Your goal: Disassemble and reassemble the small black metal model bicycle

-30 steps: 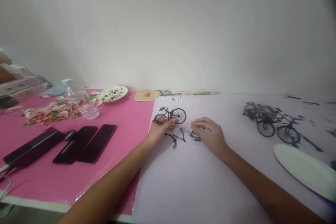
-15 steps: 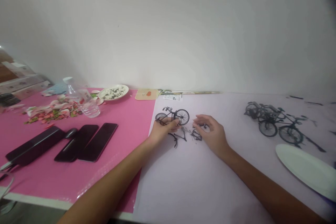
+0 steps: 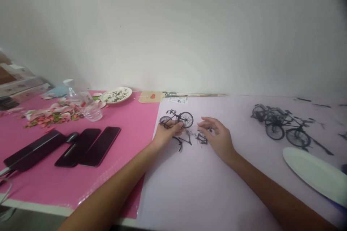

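My left hand (image 3: 167, 134) is closed on a small black model bicycle (image 3: 187, 119), thumb on top near a wheel. The bicycle is held raised and tilted over the white surface, its spoked wheel to the right and handlebar up at the left. To its right, my right hand (image 3: 218, 137) is curled, with thumb and fingertips drawn together in a pinch; whatever is between them is too small to make out. Below and between the hands lie loose black parts: a thin curved frame piece (image 3: 179, 145) and a small dark cluster (image 3: 202, 138), partly covered by my right hand.
Several assembled model bicycles (image 3: 282, 122) stand at the right, behind a white oval plate (image 3: 311, 173). On the pink mat (image 3: 130, 144) are two phones (image 3: 100, 147), a black case (image 3: 35, 149), a bottle (image 3: 92, 110), petals (image 3: 54, 115) and a filled plate (image 3: 104, 99). A wall (image 3: 173, 32) rises behind.
The whole view has shifted slightly. Both hands keep nearly the same pose, and the model bicycle stays in my left hand.
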### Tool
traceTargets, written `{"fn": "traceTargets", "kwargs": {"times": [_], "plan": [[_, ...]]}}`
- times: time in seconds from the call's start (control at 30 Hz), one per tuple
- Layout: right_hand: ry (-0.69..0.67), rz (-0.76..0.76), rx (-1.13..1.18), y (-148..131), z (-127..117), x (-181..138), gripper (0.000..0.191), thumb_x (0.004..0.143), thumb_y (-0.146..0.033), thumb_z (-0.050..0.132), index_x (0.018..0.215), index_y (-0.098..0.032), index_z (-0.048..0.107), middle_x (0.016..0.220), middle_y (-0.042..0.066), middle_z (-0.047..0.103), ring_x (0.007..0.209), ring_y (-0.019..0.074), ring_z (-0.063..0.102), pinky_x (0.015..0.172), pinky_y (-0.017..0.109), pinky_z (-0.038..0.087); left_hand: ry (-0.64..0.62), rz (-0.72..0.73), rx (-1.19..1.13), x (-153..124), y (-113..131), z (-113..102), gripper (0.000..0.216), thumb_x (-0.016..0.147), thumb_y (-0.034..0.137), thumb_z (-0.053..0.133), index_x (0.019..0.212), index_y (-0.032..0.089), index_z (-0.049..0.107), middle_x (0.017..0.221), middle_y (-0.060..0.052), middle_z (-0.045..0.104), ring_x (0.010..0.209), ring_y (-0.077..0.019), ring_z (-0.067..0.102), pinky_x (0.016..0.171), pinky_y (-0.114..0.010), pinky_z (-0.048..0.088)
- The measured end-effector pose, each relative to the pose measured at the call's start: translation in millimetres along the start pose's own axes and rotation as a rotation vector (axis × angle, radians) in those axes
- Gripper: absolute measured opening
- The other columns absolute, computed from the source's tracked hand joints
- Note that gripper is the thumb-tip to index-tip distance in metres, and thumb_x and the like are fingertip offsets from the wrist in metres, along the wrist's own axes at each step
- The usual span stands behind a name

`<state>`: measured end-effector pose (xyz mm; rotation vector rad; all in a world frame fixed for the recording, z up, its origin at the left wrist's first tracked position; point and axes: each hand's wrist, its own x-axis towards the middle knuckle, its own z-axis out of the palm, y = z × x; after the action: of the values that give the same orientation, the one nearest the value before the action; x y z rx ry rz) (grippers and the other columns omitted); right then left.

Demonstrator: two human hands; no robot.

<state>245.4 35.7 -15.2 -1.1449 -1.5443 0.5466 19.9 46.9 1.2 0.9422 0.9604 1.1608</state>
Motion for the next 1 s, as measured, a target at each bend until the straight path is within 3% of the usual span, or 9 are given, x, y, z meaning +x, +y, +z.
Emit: {"fn": "traceTargets", "kwargs": {"times": [0.27, 0.47, 0.83, 1.0], "plan": [[-0.009, -0.145, -0.096, -14.1, 5.4, -7.7, 0.029, 0.089, -0.032, 0.08, 0.115, -0.024, 0.071, 0.092, 0.003, 0.078, 0.086, 0.0231, 0.075, 0.092, 0.042, 0.061, -0.017, 0.01, -0.029, -4.4, -6.8, 10.2, 0.047, 0.068, 0.05, 0.093, 0.083, 0.012, 0.07, 0.095, -0.013, 0.076, 0.095, -0.0329, 0.078, 0.094, -0.048, 0.062], [-0.05, -0.222, -0.146, -20.8, 7.3, -12.3, 0.026, 0.091, -0.027, 0.077, 0.116, -0.026, 0.071, 0.093, 0.002, 0.079, 0.088, 0.0226, 0.076, 0.093, 0.04, 0.061, -0.068, 0.026, 0.001, -10.3, -13.3, 17.3, 0.043, 0.075, 0.05, 0.087, 0.086, 0.011, 0.073, 0.092, -0.013, 0.076, 0.089, -0.0296, 0.077, 0.088, -0.045, 0.063], [-0.083, -0.239, -0.131, -24.4, 9.4, -13.9, 0.024, 0.09, -0.024, 0.077, 0.114, -0.027, 0.071, 0.09, 0.0, 0.08, 0.088, 0.0224, 0.078, 0.097, 0.04, 0.06, -0.072, 0.052, 0.04, -12.0, -19.8, 19.5, 0.041, 0.08, 0.049, 0.083, 0.088, 0.01, 0.075, 0.09, -0.011, 0.076, 0.084, -0.024, 0.074, 0.082, -0.038, 0.063], [-0.104, -0.261, -0.143, -24.6, 8.2, -13.0, 0.017, 0.091, -0.023, 0.076, 0.108, -0.026, 0.073, 0.091, 0.001, 0.079, 0.084, 0.0215, 0.077, 0.086, 0.037, 0.063, -0.064, 0.073, 0.084, -12.5, -20.4, 20.4, 0.042, 0.082, 0.05, 0.081, 0.091, 0.009, 0.077, 0.093, -0.013, 0.077, 0.086, -0.0242, 0.074, 0.082, -0.037, 0.063]]}}
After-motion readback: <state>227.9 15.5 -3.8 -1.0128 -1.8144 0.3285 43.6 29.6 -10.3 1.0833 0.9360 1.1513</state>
